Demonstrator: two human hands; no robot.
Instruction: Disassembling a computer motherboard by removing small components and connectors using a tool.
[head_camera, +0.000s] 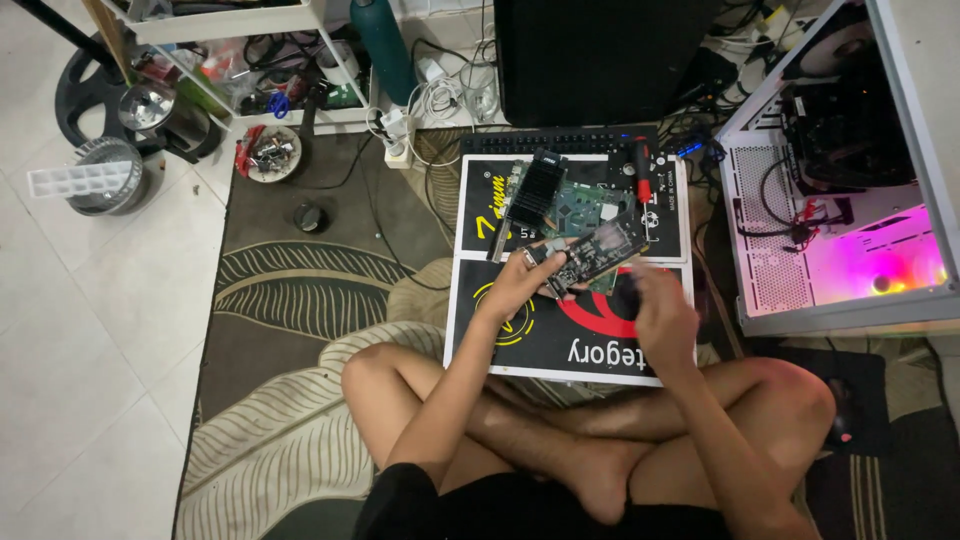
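Head view, looking down: a person is sitting cross-legged on a patterned rug (290, 300), working over two flat black boxes (560, 330) laid out as a work surface. The left hand (525, 280) is gripping a small graphics card (590, 255) by its metal bracket end, fingers closed around it, and holding it just above the nearer box. The right hand (660, 310) is hovering just beside the card's other end; it is blurred, so I cannot tell whether it is closed on anything. Behind the card, a larger green circuit board (585, 195) with a black heatsink (540, 190) is lying on the farther box, a red-handled screwdriver (643, 172) beside it. An open white computer case (790, 230), glowing pink inside, is lying at the person's right. By my judgement, the card is being inspected or worked on in hand; any next move calls for a steady left-hand hold while the right hand finds its spot.
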